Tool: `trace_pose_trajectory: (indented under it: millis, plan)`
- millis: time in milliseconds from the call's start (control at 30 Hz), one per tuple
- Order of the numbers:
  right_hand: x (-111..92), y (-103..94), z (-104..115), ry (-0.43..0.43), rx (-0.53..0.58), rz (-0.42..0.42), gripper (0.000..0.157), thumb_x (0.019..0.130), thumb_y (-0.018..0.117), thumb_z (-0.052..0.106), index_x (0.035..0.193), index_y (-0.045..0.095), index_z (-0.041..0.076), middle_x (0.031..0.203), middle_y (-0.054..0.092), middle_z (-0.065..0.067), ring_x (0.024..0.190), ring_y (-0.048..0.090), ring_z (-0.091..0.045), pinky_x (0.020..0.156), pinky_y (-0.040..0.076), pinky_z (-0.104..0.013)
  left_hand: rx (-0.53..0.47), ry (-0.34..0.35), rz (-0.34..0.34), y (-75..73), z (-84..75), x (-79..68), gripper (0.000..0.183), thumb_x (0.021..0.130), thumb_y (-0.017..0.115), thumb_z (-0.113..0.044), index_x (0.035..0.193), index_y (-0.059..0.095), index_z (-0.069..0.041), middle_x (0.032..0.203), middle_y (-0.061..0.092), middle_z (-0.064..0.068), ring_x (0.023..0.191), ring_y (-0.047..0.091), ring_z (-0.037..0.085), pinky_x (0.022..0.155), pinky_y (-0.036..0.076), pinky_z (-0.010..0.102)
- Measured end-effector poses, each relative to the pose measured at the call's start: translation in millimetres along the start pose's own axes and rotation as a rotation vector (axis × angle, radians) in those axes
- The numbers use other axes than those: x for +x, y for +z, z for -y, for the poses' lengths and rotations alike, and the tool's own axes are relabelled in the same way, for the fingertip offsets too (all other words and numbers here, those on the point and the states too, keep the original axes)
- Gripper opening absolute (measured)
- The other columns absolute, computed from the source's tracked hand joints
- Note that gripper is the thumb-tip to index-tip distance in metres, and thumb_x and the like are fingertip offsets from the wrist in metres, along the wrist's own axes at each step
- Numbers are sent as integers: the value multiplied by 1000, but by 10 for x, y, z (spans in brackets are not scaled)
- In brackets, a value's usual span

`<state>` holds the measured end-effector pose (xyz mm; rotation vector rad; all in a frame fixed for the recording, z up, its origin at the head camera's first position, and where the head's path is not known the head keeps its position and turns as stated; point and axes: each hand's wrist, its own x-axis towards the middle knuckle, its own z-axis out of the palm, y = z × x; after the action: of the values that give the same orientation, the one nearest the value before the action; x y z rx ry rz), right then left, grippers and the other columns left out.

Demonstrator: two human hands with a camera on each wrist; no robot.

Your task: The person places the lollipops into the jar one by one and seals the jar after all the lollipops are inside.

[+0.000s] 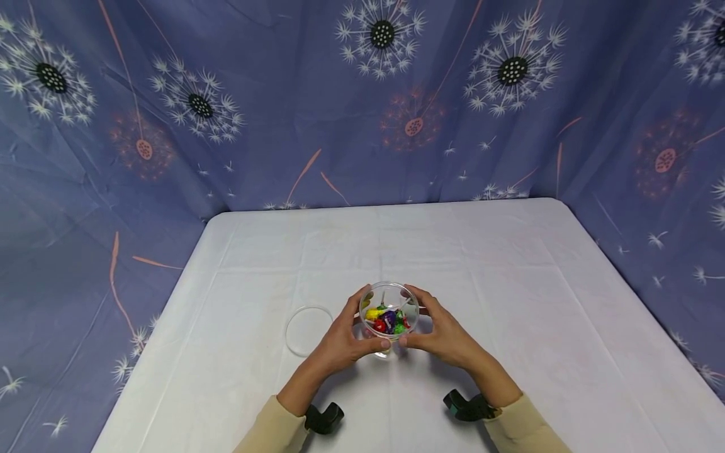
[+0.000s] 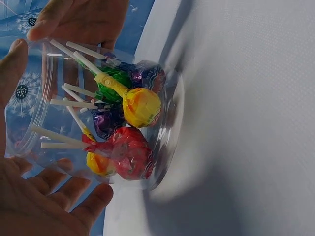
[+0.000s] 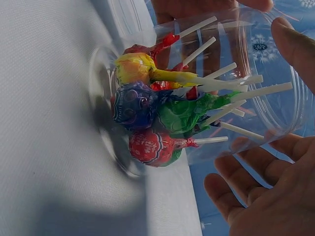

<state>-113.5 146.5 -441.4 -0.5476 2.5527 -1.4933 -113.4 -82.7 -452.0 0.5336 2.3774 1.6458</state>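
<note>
A clear plastic jar (image 1: 388,284), its round top uncovered, is held between both hands near the table's front middle. My left hand (image 1: 342,340) grips its left side, the thumb near the rim and the fingers round the wall. From the right, my right hand (image 1: 444,330) holds it the same way. Inside lie several wrapped lollipops, among them a yellow lollipop (image 2: 141,107), a red lollipop (image 2: 130,155), a purple-blue lollipop (image 3: 133,105) and a green lollipop (image 3: 179,115), with white sticks towards the opening. Whether the jar's base touches the table I cannot tell.
A thin round clear lid or ring (image 1: 286,330) lies flat on the white-covered table (image 1: 510,270), left of the jar. Blue curtains (image 1: 317,126) with dandelion prints hang behind the table and along its sides. Black wrist cameras (image 1: 325,419) sit at both sleeves.
</note>
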Motion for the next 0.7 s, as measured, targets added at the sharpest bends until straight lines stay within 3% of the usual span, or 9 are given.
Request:
trace_pose_trajectory:
  millis: [267,567,700]
  plan:
    - [6,-2,-18,-14,-4,-3,88,75,79,26,146,28,27,143,42,-10,126,45,-38,101,39,-60,91,-45,-64,-180,9,-98,93,76,78,-37,150,22,-25,153,32,-1,142,31,21,113,32,49]
    - [15,-5,-46,8,-6,6,87,75,79,29,146,28,30,144,42,-9,125,45,-38,100,39,-61,353,-173,-145,-499,106,-232,95,70,78,-49,148,28,-29,151,35,-1,141,32,25,112,32,54]
    - [13,-7,-45,15,-13,5,87,75,79,30,146,28,29,143,42,-9,125,46,-39,99,40,-61,484,-157,-153,-597,184,-283,98,69,79,-49,149,28,-23,149,37,5,139,34,26,111,35,51]
